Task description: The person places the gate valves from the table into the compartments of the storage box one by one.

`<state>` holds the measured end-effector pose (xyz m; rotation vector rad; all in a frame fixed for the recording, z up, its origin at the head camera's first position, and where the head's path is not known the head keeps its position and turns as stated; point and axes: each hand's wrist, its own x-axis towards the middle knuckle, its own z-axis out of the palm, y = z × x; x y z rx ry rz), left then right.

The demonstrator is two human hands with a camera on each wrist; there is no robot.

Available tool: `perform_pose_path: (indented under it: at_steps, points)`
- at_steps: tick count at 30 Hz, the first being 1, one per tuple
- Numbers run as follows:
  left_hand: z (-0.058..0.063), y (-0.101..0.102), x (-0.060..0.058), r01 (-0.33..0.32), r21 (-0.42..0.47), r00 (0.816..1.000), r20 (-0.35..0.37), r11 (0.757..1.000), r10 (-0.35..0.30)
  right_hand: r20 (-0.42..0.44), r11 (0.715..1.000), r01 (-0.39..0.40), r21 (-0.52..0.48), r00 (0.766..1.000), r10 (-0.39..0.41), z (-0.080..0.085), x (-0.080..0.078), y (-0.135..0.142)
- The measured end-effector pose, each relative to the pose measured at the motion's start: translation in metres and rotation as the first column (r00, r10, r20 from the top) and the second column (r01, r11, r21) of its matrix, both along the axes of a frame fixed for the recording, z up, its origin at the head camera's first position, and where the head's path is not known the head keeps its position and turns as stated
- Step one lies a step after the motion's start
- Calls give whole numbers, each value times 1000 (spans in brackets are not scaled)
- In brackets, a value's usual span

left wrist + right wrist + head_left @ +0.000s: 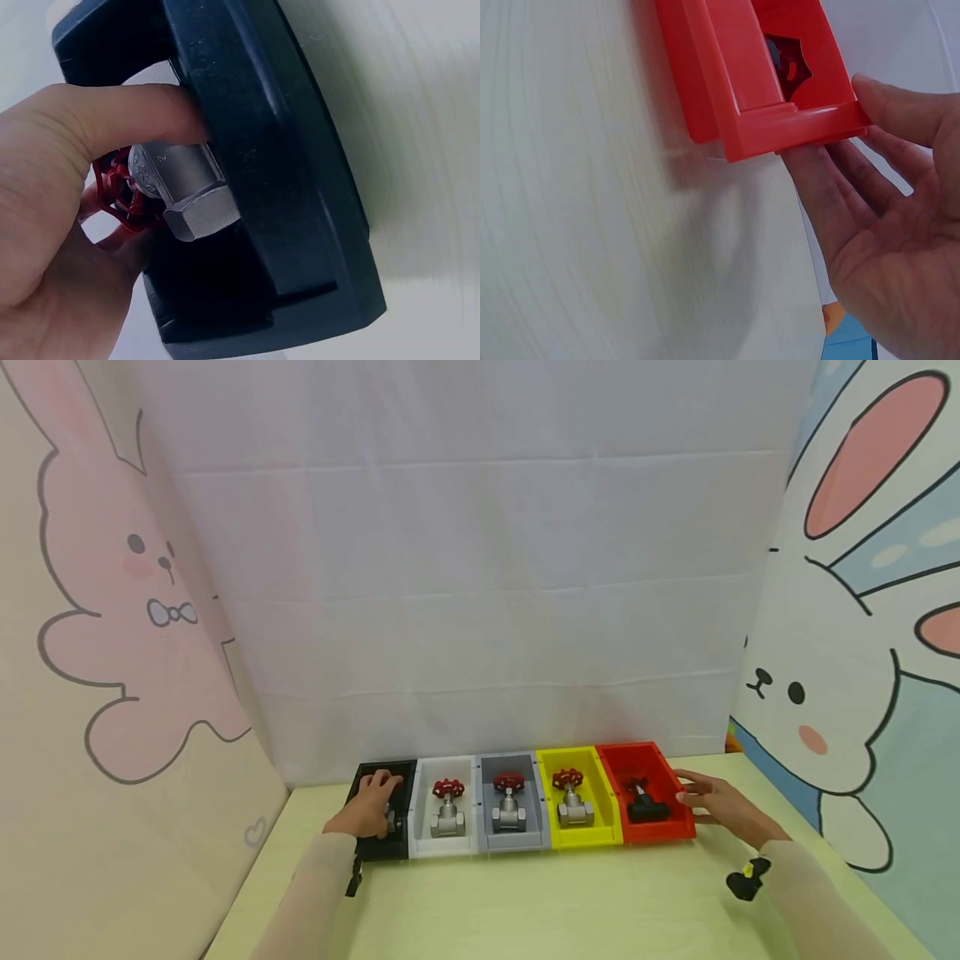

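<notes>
My left hand (367, 806) reaches into the black bin (277, 150) at the left end of a row of joined bins. Its thumb lies across the metal body of a gate valve (180, 176), and the other fingers curl by the valve's red handwheel (124, 191). At the row's right end, my right hand (723, 807) pinches the side wall of the red bin (795, 127), thumb at the rim and fingers against the outside. A black-bodied valve (647, 811) with a dark red handle lies inside the red bin.
Between the end bins are a white bin (444, 849), a grey bin (517, 842) and a yellow bin (588, 838), each holding a metal valve with a red handwheel. The row stands on a pale table (525, 910) close to a white cloth (480, 610). Rabbit-printed curtains flank both sides.
</notes>
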<state>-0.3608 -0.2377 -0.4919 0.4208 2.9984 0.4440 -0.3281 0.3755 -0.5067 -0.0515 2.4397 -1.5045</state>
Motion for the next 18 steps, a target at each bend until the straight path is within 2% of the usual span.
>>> perform_pose_path:
  at_steps: [18]
  points:
    - [-11, -1, 1, -7, -47, 999, -43, 999, 5, -1, 1000, 15, -2, 1000, -15, 0, 2, -2]
